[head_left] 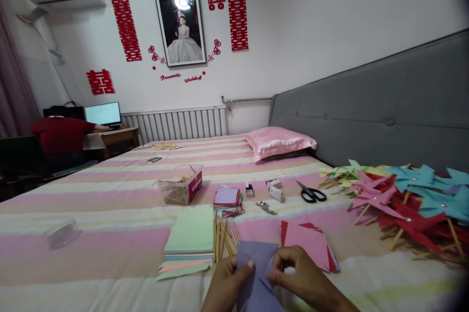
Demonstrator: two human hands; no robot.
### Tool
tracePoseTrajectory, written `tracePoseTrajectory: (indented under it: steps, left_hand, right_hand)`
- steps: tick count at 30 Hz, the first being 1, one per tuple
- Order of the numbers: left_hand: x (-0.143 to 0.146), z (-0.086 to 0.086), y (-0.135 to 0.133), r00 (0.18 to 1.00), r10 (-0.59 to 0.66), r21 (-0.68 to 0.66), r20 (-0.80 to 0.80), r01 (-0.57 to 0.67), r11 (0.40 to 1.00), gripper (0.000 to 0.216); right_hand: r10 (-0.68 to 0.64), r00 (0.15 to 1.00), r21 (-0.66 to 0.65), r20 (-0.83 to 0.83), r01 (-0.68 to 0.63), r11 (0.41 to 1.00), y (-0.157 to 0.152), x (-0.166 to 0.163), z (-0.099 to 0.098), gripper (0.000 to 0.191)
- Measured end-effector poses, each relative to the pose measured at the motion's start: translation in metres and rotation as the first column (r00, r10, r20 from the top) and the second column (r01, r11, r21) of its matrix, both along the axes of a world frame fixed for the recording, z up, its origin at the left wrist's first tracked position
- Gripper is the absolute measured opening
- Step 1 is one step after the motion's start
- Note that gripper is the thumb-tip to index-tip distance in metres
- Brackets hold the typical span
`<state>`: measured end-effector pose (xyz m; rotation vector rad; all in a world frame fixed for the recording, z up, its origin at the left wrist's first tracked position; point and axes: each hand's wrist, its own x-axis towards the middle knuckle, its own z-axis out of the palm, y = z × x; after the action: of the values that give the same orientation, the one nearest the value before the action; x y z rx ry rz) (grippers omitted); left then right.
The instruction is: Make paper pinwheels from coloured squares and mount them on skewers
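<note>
A purple paper sheet (259, 258) with cut corners is held up between both hands at the bottom centre. My left hand (230, 280) pinches its left side, thumb on the front. On the right side, the thumb and fingers of my right hand (298, 270) close on a flap of the same paper. Just beyond my left hand lie thin wooden sticks (223, 236) and a stack of pale green and coloured paper (192, 234). Pink and red sheets (308, 243) lie beyond my right hand. Finished paper pinwheels (408, 211) on sticks are heaped at the right.
A clear box of sticks (179, 187), small coloured squares (227, 199), metal pins (266, 208), small boxes (275, 190) and black-handled scissors (311, 193) lie on the striped bed. A clear lid (63, 234) is at left, a pink pillow (280, 142) behind. Someone in red (62, 133) sits at a desk.
</note>
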<state>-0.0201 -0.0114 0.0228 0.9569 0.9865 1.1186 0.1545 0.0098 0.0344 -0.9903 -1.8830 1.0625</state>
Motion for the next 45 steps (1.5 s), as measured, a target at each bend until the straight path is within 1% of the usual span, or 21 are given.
tracePoseTrajectory:
  steps: [3,13,18,20,23,26,28,31,34,38,40,42,45]
  left_hand:
    - [0.002,0.002,-0.002,1.0,-0.01,0.016,-0.014,0.01,1.0,0.046]
    - [0.004,0.004,-0.002,0.995,-0.04,0.079,-0.094,0.048,0.996,0.044]
    - [0.005,-0.005,0.002,0.981,0.016,0.139,-0.195,0.011,0.99,0.036]
    - [0.005,-0.006,0.001,0.969,0.049,0.154,-0.242,-0.011,0.988,0.025]
    - [0.006,-0.004,-0.001,0.95,0.102,0.168,-0.297,-0.053,0.984,0.008]
    - [0.009,-0.001,-0.003,0.943,0.14,0.173,-0.303,-0.091,0.981,0.009]
    - [0.01,-0.001,-0.003,0.947,0.154,0.173,-0.281,-0.108,0.979,0.009]
    - [0.012,-0.004,-0.001,0.96,0.176,0.169,-0.216,-0.141,0.976,0.012]
    - [0.012,-0.007,0.001,0.966,0.217,0.165,-0.141,-0.193,0.967,0.019]
    - [0.012,-0.005,0.001,0.971,0.234,0.149,-0.056,-0.223,0.963,0.027]
    - [0.013,-0.003,0.0,0.974,0.227,0.139,-0.025,-0.221,0.965,0.03]
    - [0.014,-0.002,0.0,0.975,0.224,0.134,-0.002,-0.222,0.966,0.033]
    - [0.015,-0.004,0.0,0.974,0.225,0.135,0.016,-0.225,0.965,0.036]
  right_hand:
    - [-0.03,0.998,0.012,0.048,0.029,0.999,0.0,0.0,0.001,0.012]
    - [-0.095,0.989,0.032,0.117,0.092,0.995,-0.001,-0.002,0.002,0.009]
    - [-0.104,0.979,0.056,0.176,0.096,0.994,0.0,-0.004,0.0,0.011]
    - [-0.088,0.978,0.055,0.188,0.078,0.995,0.001,-0.004,-0.002,0.011]
    - [-0.074,0.976,0.073,0.203,0.06,0.996,0.002,-0.003,-0.006,0.012]
    - [-0.089,0.97,0.109,0.228,0.065,0.992,0.0,-0.002,-0.008,0.012]
    - [-0.096,0.97,0.109,0.224,0.073,0.991,-0.001,-0.003,-0.006,0.012]
    - [-0.125,0.98,0.096,0.155,0.111,0.989,-0.002,-0.005,-0.001,0.009]
    - [-0.138,0.99,0.048,0.025,0.136,0.989,0.0,-0.008,0.001,0.007]
    - [-0.105,0.979,-0.071,-0.174,0.094,0.993,0.003,-0.009,-0.005,0.02]
    - [-0.085,0.967,-0.107,-0.242,0.061,0.992,0.004,-0.009,-0.009,0.026]
    - [-0.074,0.958,-0.121,-0.278,0.041,0.992,0.004,-0.009,-0.01,0.031]
    - [-0.074,0.952,-0.102,-0.296,0.046,0.994,0.003,-0.01,-0.008,0.036]
